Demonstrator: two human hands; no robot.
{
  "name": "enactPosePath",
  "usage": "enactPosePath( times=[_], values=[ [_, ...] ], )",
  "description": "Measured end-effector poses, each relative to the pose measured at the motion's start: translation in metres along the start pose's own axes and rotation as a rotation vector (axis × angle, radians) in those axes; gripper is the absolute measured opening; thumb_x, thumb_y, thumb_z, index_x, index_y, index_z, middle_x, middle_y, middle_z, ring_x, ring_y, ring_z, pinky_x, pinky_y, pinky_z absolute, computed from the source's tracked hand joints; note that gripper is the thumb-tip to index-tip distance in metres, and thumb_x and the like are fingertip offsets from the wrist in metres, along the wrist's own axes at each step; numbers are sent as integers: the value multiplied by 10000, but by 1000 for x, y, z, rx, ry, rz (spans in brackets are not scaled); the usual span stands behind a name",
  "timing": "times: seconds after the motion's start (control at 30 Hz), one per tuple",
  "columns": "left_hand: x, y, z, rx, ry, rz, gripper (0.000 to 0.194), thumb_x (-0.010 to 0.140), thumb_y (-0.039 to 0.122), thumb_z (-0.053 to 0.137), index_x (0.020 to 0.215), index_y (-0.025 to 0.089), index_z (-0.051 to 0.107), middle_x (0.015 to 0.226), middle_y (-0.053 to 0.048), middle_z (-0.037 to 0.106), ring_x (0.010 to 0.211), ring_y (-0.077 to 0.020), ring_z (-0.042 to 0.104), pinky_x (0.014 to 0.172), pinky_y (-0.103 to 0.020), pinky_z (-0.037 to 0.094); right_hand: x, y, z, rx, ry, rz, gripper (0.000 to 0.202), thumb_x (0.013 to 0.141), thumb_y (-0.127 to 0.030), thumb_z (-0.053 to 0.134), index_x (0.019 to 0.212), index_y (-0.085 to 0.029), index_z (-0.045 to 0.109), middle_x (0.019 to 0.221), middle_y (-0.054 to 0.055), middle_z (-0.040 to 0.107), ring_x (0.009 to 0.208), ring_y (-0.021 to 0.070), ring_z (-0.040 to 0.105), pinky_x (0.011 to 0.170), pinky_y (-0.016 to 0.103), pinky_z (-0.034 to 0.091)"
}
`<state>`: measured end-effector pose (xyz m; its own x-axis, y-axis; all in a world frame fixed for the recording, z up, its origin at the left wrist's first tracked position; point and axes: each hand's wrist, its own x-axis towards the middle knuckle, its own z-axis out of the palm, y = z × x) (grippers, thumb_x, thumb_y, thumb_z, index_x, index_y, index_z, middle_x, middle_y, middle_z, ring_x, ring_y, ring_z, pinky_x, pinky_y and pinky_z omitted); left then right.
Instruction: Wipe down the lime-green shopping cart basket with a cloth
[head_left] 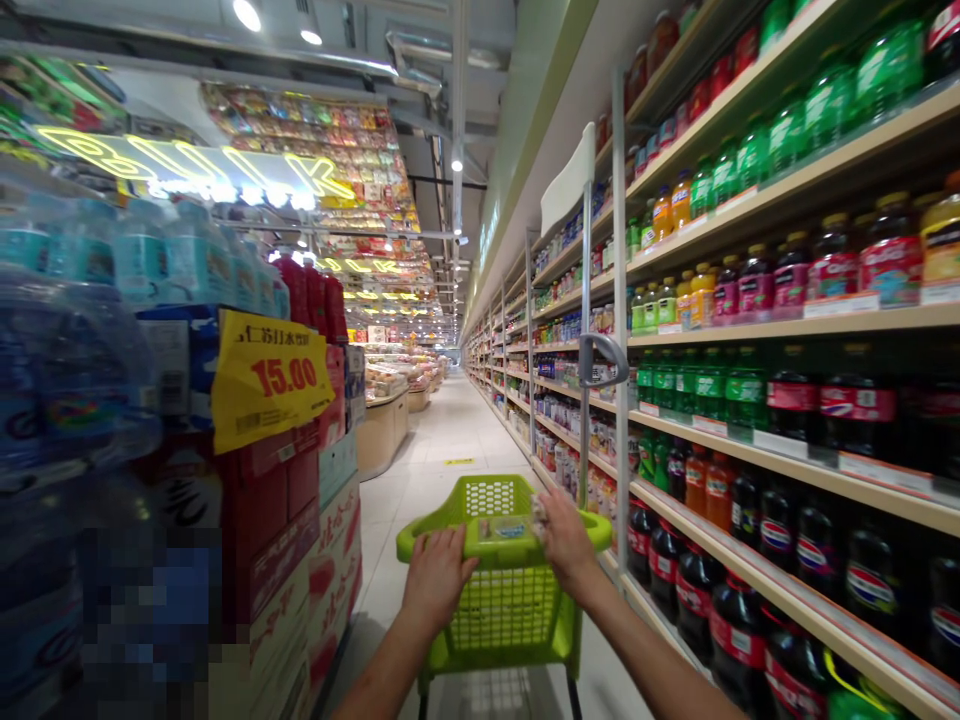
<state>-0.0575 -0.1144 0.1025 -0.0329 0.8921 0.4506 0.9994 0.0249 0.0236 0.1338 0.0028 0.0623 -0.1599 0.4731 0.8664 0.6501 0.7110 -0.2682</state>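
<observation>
A lime-green shopping cart point(510, 610) stands right in front of me, its basket mesh showing below the handle. My left hand point(439, 575) is wrapped over the left part of the cart handle point(480, 545), thumb on the near side. At the handle's right part is my right hand point(566, 535), fingers closed around a small crumpled whitish thing point(538, 515); whether it is paper or plastic I cannot tell. A panel with a small label point(511, 529) is set in the handle between my hands.
Shelves of bottled drinks point(795, 390) line the right side, close to the cart. A metal pole with a grey handle point(600, 360) stands against them. Stacked drink packs with a yellow price sign point(271, 380) crowd the left. The pale aisle floor point(450, 420) runs ahead past wooden bins point(382, 435).
</observation>
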Motion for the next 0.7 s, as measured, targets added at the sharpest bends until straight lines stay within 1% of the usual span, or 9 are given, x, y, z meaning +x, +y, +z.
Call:
enactPosePath(
  times=[0.07, 0.1, 0.23, 0.3, 0.37, 0.47, 0.53, 0.6, 0.7],
  values=[
    [0, 2, 2, -1, 11, -13, 400, 836, 336, 419, 1196, 172, 479, 1129, -82, 583, 1073, -243, 484, 952, -406, 290, -2, 9, -2, -23, 52, 89, 449, 737, -70, 364, 1139, -141, 553, 1237, 148, 510, 1211, 264, 399, 985, 519, 333],
    [0, 4, 2, -2, 16, -16, 394, 833, 335, 425, 1187, 174, 486, 1115, -81, 590, 1063, -245, 488, 946, -406, 295, -4, 5, 2, -11, 58, 90, 464, 738, -64, 354, 1155, -143, 540, 1249, 144, 501, 1220, 257, 388, 989, 514, 332],
    [2, 13, 2, -12, 22, -15, 371, 816, 328, 448, 1143, 169, 518, 1057, -79, 611, 1020, -255, 508, 910, -409, 319, -9, -43, 28, 135, -82, -176, 527, 735, -43, 354, 1235, -158, 472, 1323, 119, 433, 1259, 212, 335, 999, 457, 349],
    [3, 11, -1, -33, 4, -7, 376, 811, 348, 450, 1130, 164, 526, 1054, -84, 613, 1015, -255, 514, 900, -405, 326, -8, -53, 33, 165, -130, -262, 507, 752, -57, 372, 1235, -171, 475, 1325, 114, 433, 1262, 210, 330, 1001, 455, 347],
    [2, 3, -4, -55, -6, -26, 417, 805, 406, 447, 1134, 161, 523, 1085, -97, 601, 1048, -258, 500, 921, -410, 310, -3, -39, 27, 128, -105, -209, 475, 764, -84, 383, 1218, -168, 494, 1303, 123, 456, 1249, 228, 350, 992, 479, 348],
    [-1, -12, -8, -60, 2, -62, 477, 794, 485, 437, 1121, 151, 532, 1103, -108, 590, 1086, -260, 479, 976, -430, 251, 2, -2, 10, 26, -12, -1, 460, 752, -95, 374, 1183, -154, 524, 1265, 133, 490, 1222, 255, 386, 990, 509, 335],
    [-2, -17, -9, -47, 1, -60, 464, 792, 497, 436, 1075, 149, 558, 1053, -101, 609, 1055, -256, 498, 977, -426, 253, 1, 6, 7, 4, 17, 93, 462, 748, -90, 366, 1179, -141, 527, 1266, 137, 487, 1224, 264, 382, 1002, 515, 314],
    [-2, -17, -8, -31, 9, -62, 447, 795, 497, 432, 1036, 150, 576, 1012, -96, 621, 1023, -255, 513, 963, -418, 273, -3, -9, 15, 53, -4, 63, 470, 756, -86, 361, 1199, -139, 508, 1295, 133, 459, 1242, 257, 358, 1010, 503, 308],
    [-2, -12, -7, -15, 31, -71, 436, 811, 491, 404, 1028, 156, 580, 1001, -97, 624, 1018, -254, 516, 959, -416, 278, -9, -46, 34, 164, -57, -143, 503, 761, -64, 358, 1242, -167, 464, 1334, 107, 421, 1263, 214, 328, 1016, 452, 324]
  ],
)
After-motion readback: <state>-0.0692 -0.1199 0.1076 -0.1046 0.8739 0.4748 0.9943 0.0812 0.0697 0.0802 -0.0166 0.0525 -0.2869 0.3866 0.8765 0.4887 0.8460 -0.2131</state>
